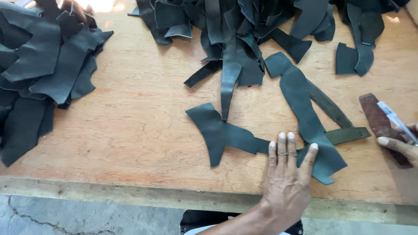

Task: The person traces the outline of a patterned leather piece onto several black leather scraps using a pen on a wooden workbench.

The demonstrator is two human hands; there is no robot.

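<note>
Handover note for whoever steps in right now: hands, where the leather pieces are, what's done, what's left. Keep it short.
Left hand: flat, fingers spread, pressing down a dark green leather piece near the front edge of the wooden table.
Right hand: at the right edge, holding a white pen-like tool against a reddish-brown strip.
A narrow olive strip lies under the piece's right end.
Stock: a tidy stack of dark pieces far left, a loose heap of scraps at the top.
Done: piece laid flat and pinned.
Left: no marking or cutting on it is visible yet.
</note>
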